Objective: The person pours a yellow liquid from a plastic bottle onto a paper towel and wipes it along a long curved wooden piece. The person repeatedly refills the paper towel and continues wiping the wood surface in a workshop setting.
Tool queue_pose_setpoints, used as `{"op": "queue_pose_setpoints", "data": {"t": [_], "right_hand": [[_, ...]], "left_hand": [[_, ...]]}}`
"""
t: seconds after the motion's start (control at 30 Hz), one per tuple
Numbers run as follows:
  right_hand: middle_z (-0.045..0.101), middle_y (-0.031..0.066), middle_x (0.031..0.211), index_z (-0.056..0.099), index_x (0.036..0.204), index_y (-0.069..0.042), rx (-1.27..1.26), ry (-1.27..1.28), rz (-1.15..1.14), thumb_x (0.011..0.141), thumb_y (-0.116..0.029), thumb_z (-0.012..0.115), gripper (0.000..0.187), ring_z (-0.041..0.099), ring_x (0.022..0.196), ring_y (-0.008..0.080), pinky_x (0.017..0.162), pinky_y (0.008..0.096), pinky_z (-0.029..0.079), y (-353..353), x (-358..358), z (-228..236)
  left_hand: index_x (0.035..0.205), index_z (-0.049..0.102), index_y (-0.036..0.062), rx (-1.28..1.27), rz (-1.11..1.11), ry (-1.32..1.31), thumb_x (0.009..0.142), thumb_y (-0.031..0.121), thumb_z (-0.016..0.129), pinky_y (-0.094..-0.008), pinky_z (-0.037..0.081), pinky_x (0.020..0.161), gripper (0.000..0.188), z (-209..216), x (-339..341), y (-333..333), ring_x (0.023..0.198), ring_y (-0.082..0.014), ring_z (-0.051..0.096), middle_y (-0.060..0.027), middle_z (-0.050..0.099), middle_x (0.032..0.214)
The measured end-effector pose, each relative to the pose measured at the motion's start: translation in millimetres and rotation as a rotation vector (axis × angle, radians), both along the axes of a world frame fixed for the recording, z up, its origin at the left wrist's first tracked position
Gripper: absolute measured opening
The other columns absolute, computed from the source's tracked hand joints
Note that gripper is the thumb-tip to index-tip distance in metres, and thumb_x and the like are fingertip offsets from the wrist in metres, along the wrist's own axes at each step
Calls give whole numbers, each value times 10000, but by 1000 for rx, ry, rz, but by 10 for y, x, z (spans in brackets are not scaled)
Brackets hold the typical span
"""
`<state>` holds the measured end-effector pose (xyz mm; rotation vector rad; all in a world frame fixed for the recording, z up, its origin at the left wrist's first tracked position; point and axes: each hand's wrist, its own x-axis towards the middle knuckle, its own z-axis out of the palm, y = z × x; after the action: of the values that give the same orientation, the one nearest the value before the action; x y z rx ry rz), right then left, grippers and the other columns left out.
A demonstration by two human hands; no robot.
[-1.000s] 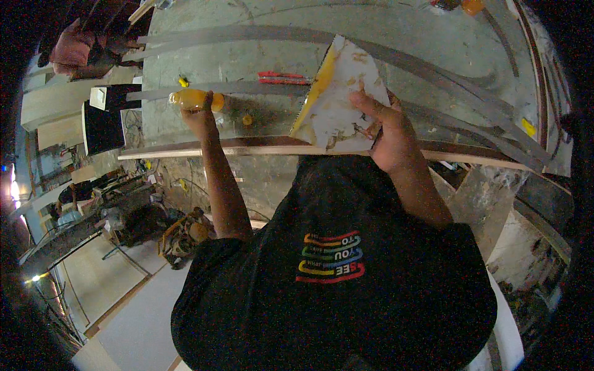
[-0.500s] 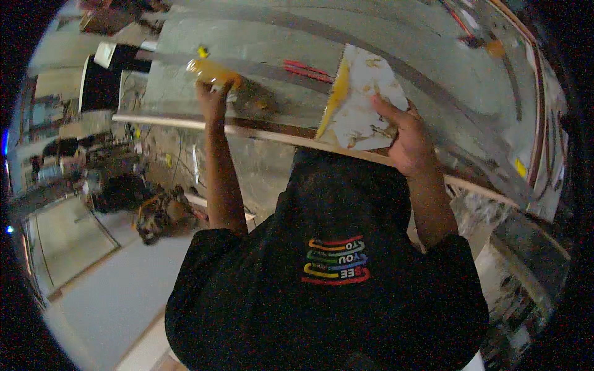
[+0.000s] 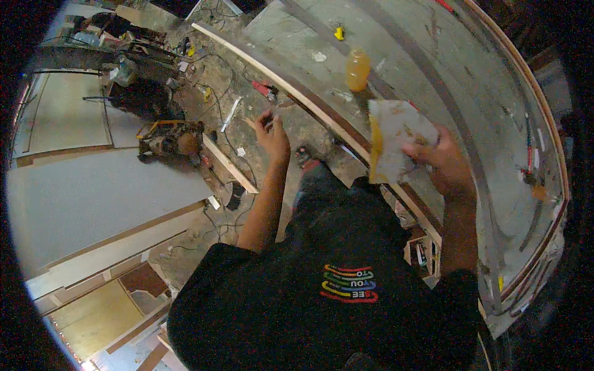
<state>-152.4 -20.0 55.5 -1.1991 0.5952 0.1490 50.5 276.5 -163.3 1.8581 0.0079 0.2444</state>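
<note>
My right hand (image 3: 448, 164) grips a flat white sheet (image 3: 399, 133) with brown smears and a yellow edge, thumb on its upper face. It is held over the near edge of the large grey-green worktop (image 3: 411, 83). Just beyond the sheet, a clear bottle (image 3: 357, 71) with yellow-orange contents stands on the worktop, untouched. My left hand (image 3: 272, 135) is off to the left, above the floor and clear of the worktop. Its fingers are loosely curled and apart, with nothing visible in them.
A pale wooden strip (image 3: 260, 59) runs along the worktop's near edge. Below, the floor bears a red tool (image 3: 264, 90), cables and a loose wooden bar (image 3: 229, 164). A dusty yellow-framed machine (image 3: 170, 141) sits beside a large pale panel (image 3: 99, 201) at left.
My left hand has let go of the bottle, which now stands on the worktop, and swung left over the floor. My right hand still holds the sheet. The whole view has turned left.
</note>
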Motion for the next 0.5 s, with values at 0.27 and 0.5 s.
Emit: {"op": "queue_pose_setpoints", "data": {"t": [0.27,0.5], "right_hand": [[630,90,1106,485,1252,1,-271,152,134,747,-184,789,618,631,947,186,819,343,515,859,2197,-245],[678,91,1009,575,1131,10,-72,33,294,794,-136,746,405,670,871,196,790,351,546,1382,4677,-245]], "left_hand": [[1091,549,-16,700,-529,538,877,185,601,-380,443,892,299,-1928,-674,2879,990,-260,573,-145,606,1030],[943,586,-1,352,34,1178,843,194,617,-351,459,744,221,-2193,-39,5232,805,-208,569,-90,601,866]]}}
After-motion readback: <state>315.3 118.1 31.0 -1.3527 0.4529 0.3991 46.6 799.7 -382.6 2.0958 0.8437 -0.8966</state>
